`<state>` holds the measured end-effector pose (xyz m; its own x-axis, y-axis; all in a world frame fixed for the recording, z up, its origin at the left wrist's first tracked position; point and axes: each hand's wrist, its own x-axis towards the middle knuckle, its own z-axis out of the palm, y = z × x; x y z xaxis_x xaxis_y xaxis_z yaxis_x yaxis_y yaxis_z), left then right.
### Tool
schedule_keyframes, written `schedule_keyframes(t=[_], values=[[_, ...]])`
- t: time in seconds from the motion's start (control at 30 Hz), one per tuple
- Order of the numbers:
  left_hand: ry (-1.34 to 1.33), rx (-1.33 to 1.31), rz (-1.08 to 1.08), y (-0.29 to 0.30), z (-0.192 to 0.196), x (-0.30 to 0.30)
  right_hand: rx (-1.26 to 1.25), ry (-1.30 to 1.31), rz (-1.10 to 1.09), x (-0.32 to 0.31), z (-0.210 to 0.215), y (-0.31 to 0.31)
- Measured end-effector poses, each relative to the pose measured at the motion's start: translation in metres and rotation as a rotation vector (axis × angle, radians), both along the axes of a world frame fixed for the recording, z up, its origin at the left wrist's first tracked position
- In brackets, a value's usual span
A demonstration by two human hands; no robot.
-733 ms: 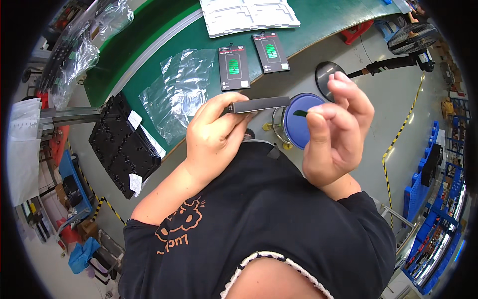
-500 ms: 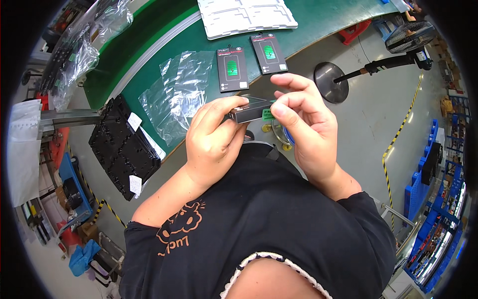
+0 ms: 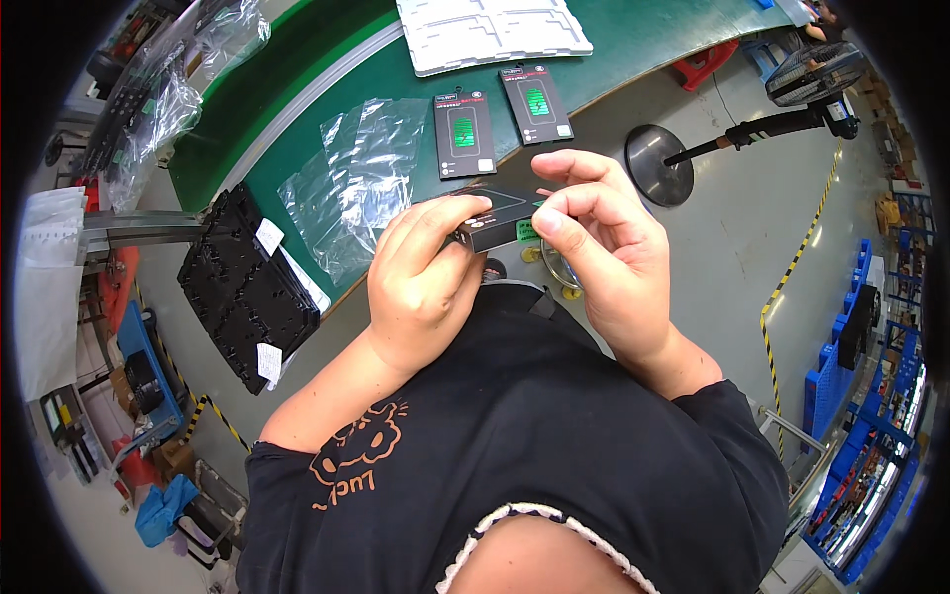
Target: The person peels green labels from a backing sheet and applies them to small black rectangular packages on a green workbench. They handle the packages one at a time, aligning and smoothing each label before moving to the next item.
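With my left hand (image 3: 426,287) and right hand (image 3: 594,247) both pinched shut on the thin dark box (image 3: 500,220) off the bench's near edge, a slip could drop it.

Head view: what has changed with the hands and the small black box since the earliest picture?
The right hand came in from the right and closed its fingers on the end of the small black box. The left hand kept its grip on the box. The two black packages and clear plastic bags on the green table stayed put.
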<state>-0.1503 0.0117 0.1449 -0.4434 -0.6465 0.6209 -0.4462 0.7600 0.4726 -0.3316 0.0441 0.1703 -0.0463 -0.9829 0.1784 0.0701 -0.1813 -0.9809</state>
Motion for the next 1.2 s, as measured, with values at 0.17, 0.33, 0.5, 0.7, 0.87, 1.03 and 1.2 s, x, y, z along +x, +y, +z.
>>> schedule_keyframes(t=[0.17,0.33,0.5,0.7,0.87,1.03,1.2], values=[[0.001,-0.007,-0.001,0.0017,0.0008,0.0006,0.015,0.006,0.019,-0.0011,0.0015,0.0013],[-0.007,-0.019,0.0,0.0015,0.0003,0.0007,0.02,-0.053,0.046,-0.0029,0.0003,0.0007],[-0.003,-0.017,-0.009,0.0021,-0.0001,0.0014,0.026,-0.05,0.031,-0.0018,0.001,0.0021],[0.001,-0.005,-0.005,0.0034,-0.001,0.0005,-0.088,0.123,-0.041,0.0003,-0.0018,0.0038],[-0.001,0.004,0.002,0.004,-0.0022,0.001,-0.2,0.307,-0.098,0.0004,-0.0041,0.0041],[0.003,0.0,0.02,0.0052,-0.003,0.0009,-0.247,0.338,-0.16,0.0057,-0.002,0.0054],[0.002,-0.009,0.012,0.0053,-0.0016,0.0022,-0.361,0.596,-0.212,0.0029,0.0042,0.006]])
